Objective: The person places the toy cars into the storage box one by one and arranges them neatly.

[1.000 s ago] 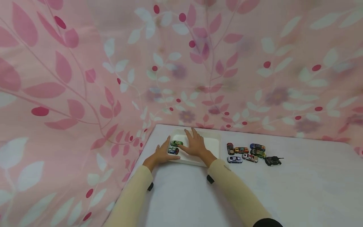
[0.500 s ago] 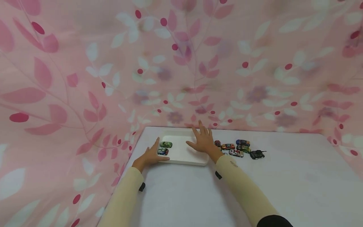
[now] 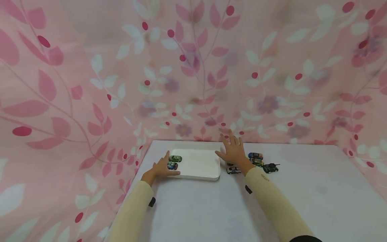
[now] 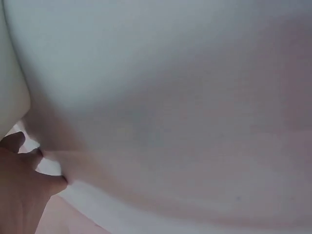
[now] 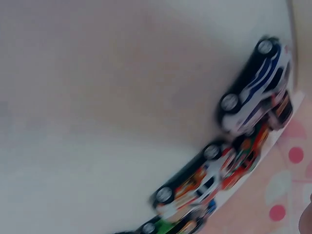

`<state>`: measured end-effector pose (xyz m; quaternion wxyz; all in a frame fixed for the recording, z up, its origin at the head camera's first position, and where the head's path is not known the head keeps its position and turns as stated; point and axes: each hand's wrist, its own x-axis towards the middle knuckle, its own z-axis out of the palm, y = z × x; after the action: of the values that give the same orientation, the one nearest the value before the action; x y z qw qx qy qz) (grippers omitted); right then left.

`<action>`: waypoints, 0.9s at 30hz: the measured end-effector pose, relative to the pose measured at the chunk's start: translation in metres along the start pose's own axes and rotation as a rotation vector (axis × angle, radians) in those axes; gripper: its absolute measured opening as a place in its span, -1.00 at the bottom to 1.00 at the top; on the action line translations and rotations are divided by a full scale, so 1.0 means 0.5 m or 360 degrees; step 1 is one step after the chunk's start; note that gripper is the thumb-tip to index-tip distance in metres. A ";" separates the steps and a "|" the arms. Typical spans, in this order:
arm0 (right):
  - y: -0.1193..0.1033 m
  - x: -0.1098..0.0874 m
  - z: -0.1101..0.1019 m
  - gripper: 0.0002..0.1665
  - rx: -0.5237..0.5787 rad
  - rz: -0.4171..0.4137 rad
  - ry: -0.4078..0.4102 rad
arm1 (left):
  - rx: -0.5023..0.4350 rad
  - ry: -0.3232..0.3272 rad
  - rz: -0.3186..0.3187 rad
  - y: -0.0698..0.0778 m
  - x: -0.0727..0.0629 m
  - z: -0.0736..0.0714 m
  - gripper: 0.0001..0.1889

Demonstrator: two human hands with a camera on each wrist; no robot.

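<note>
Shift since earlier: the right hand (image 3: 234, 153), over the tray a second ago, is now past its right wall; the left hand (image 3: 161, 169) has stayed at the tray's left end.
Sleeves: two pale yellow sleeves (image 3: 275, 201) reach in from the near side, forearms slanting apart, with the tray ahead of them.
Table: white cover (image 3: 193, 208), in front of the tray and out to its right.
Left hand pose: at the tray's near-left corner, thumb pointing right along the near wall, fingers pointing away along the left end; wide spread, pinching nothing. Firmness of contact: cannot tell.
White tray (image 3: 199, 164): flat on the table, between the hands.
Cars in tray: blue patterned car (image 3: 172, 166) nearer, green car (image 3: 175, 158) just beyond, both at the left end.
Right hand pose: fingers fanned and pointing away, thumb toward the tray; wide, holding nothing.
Cars right of tray: white car with blue stripes (image 3: 233, 170) nearest it; white-red-orange car (image 5: 195, 185), partly hidden in head view; dark toy tank (image 3: 271, 168) farthest right.
Backdrop: pink leaf-print cloth (image 3: 205, 67), behind the tray.
</note>
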<state>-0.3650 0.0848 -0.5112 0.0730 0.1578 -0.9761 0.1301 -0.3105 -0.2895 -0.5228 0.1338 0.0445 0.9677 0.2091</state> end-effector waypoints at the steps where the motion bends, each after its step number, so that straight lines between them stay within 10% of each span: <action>1: 0.011 -0.003 -0.006 0.08 -0.0005 0.0004 -0.0005 | 0.0000 -0.0002 -0.0007 0.000 0.003 0.002 0.44; 27: 0.147 -0.084 0.007 0.09 -0.0007 0.0183 -0.0003 | -0.0051 0.0093 0.0046 -0.022 0.002 0.026 0.42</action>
<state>-0.3500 0.1635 -0.5391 0.0650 0.1014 -0.9839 0.1317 -0.3083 -0.2941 -0.5389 0.1030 0.0502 0.9670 0.2276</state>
